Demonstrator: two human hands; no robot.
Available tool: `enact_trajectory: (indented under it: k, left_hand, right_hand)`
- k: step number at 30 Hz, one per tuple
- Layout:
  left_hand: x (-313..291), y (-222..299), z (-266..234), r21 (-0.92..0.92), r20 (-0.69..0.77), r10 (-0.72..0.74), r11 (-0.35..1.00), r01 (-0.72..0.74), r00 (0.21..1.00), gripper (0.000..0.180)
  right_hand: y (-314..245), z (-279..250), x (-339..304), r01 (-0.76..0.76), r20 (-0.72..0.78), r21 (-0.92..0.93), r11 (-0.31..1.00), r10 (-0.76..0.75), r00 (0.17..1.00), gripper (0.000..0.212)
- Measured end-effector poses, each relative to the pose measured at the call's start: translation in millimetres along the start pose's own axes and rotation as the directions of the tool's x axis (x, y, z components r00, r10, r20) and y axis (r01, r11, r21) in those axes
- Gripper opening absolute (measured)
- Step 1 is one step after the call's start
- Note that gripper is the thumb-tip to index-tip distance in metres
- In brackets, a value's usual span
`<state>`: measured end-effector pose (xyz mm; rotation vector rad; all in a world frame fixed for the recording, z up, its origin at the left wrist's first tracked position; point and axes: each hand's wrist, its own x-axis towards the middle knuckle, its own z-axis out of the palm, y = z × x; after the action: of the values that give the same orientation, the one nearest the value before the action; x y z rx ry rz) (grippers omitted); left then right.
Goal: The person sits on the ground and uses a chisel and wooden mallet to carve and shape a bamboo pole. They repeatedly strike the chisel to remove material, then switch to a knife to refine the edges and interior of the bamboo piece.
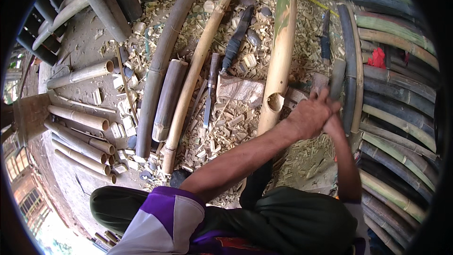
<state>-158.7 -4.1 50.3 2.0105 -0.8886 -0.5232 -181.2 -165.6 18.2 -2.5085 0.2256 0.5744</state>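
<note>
My left hand (309, 115) and my right hand (332, 113) come together right of a pale bamboo pole (284, 38). The left fingers are bent and pressed together over the right hand; whatever they hold is hidden. Motion smears the right fingers, and the left hand partly covers them. Just beyond the fingertips is a small brownish block (320, 81), and beside it a grey-green cylinder (338, 78). The pole has an open hole (275, 101) cut into its near part. It lies across a rough wooden block (239, 89).
Left of the pole lie a chisel (208, 104), a dark-handled knife (238, 40) and several bamboo lengths (163, 61). Another knife (325, 38) lies at the upper right. Bamboo poles (398, 94) are stacked along the right. Wood chips (226, 132) cover the ground.
</note>
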Motion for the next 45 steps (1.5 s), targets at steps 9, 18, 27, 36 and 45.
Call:
enact_trajectory:
  k: [9, 18, 27, 36, 45]
  left_hand:
    - [-24, -23, -6, -0.428, -0.717, -0.241, 0.893, -0.140, 0.654, 0.087]
    - [-14, 18, -1, -0.284, -0.259, -0.329, 0.925, 0.254, 0.908, 0.102]
    - [-16, 20, -9, -0.160, 0.223, -0.271, 0.937, 0.309, 0.936, 0.090]
    - [-34, -3, -30, -0.233, 0.373, -0.090, 0.954, 0.188, 0.923, 0.086]
    - [-53, 10, -8, -0.336, 0.046, -0.179, 0.924, 0.184, 0.983, 0.077]
  right_hand:
    - [-121, -25, 47, 0.611, 0.413, -0.689, 0.391, -0.481, 0.774, 0.019]
    - [-59, -50, 29, 0.448, 0.595, -0.300, 0.842, -0.202, 0.778, 0.029]
    - [-23, -6, -29, 0.018, 0.447, -0.161, 0.987, 0.057, 0.893, 0.035]
    - [-76, 20, -37, 0.295, 0.451, -0.239, 0.925, -0.164, 0.878, 0.042]
    - [-41, 13, -35, 0.023, 0.531, -0.245, 0.969, 0.115, 0.839, 0.050]
